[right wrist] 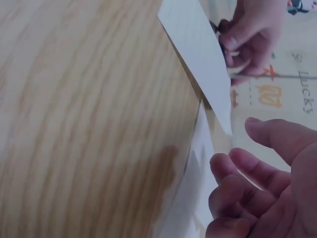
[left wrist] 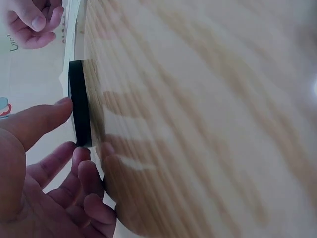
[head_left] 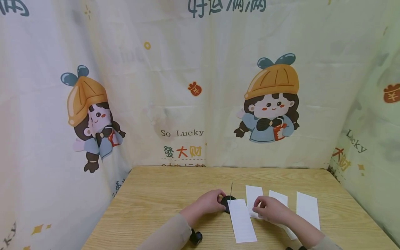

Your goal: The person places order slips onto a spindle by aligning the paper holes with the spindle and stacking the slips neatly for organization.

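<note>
A receipt spike with a round black base [head_left: 224, 205] and a thin upright metal rod [head_left: 231, 190] stands on the table. My left hand [head_left: 213, 201] grips the base's edge between thumb and fingers; in the left wrist view the thumb [left wrist: 47, 119] presses on the black rim [left wrist: 80, 106]. A white lined paper slip [head_left: 242, 222] has its upper left corner at the rod and its lower part reaches toward me. To its right is my right hand [head_left: 270, 210], fingers loosely bent and holding nothing, thumb apart from the fingertips in the right wrist view. It partly covers another slip [head_left: 254, 192].
Two more white slips lie farther right, one [head_left: 278, 197] partly behind the right forearm and one [head_left: 307, 210] near the table's right side. A printed curtain [head_left: 218, 149] hangs along the wooden table's back edge. A small black device [head_left: 196, 237] sits at my left wrist.
</note>
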### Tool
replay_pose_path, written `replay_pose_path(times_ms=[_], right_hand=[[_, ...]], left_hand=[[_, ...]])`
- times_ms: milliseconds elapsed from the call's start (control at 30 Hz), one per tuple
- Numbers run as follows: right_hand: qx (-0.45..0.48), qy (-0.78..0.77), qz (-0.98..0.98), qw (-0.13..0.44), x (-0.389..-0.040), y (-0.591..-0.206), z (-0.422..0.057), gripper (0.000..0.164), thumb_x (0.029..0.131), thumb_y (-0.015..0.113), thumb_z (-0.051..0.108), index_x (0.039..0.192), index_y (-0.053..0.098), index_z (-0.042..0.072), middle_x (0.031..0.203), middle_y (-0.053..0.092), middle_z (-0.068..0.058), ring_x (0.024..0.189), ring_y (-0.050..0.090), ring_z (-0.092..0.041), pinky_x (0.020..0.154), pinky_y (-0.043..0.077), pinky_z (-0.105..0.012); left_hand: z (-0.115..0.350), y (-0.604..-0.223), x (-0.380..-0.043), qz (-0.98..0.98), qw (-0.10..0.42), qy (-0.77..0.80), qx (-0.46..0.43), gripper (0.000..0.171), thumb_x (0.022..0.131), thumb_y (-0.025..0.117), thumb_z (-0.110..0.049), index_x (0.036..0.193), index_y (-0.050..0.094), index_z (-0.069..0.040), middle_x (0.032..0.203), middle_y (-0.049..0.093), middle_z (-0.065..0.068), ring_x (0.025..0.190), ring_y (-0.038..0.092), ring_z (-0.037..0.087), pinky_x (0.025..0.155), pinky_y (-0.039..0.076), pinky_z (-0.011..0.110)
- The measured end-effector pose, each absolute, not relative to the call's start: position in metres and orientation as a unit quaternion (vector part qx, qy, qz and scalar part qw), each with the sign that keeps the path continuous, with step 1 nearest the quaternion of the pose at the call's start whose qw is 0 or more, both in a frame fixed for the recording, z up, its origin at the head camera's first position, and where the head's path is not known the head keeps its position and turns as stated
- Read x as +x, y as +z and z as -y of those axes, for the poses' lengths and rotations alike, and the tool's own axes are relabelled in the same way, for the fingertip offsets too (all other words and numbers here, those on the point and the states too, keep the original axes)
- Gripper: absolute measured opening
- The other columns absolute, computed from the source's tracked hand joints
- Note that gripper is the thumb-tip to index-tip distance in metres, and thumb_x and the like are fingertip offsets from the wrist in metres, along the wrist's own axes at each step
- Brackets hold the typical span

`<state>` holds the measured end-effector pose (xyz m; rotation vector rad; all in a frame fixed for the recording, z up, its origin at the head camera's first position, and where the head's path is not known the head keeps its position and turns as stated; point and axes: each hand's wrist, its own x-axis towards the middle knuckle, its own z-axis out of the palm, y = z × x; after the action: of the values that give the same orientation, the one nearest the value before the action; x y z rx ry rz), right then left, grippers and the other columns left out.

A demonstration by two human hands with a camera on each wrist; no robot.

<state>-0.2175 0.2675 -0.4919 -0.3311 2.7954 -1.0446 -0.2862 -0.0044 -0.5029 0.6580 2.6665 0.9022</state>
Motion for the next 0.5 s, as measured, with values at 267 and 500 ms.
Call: replay_pose_path(times_ms=[267, 500], right_hand=[[-0.106, -0.371, -0.921, 0.057, -0.216, -0.489, -0.286, 0.022, 0.091, 0.071, 0.026, 0.101, 0.063, 0.009, 0.077, 0.057, -0.001, 0.062, 0.054, -0.017, 0.055, 0.046, -0.029], [-0.123, -0.356, -0.926, 0.033, -0.219, -0.491, -0.297, 0.025, 0.090, 0.073, 0.026, 0.105, 0.064, 0.009, 0.079, 0.058, -0.001, 0.061, 0.053, -0.015, 0.054, 0.044, -0.028]], left_hand=[[0.007, -0.503, -0.285, -0.911, 0.133, 0.312, 0.236, 0.041, 0.080, 0.082, -0.022, 0.116, 0.064, -0.015, 0.084, 0.053, -0.005, 0.075, 0.050, 0.013, 0.071, 0.041, 0.031], [0.007, -0.503, -0.285, -0.912, 0.135, 0.310, 0.232, 0.041, 0.081, 0.082, -0.023, 0.116, 0.064, -0.016, 0.084, 0.053, -0.004, 0.075, 0.050, 0.014, 0.071, 0.041, 0.031]])
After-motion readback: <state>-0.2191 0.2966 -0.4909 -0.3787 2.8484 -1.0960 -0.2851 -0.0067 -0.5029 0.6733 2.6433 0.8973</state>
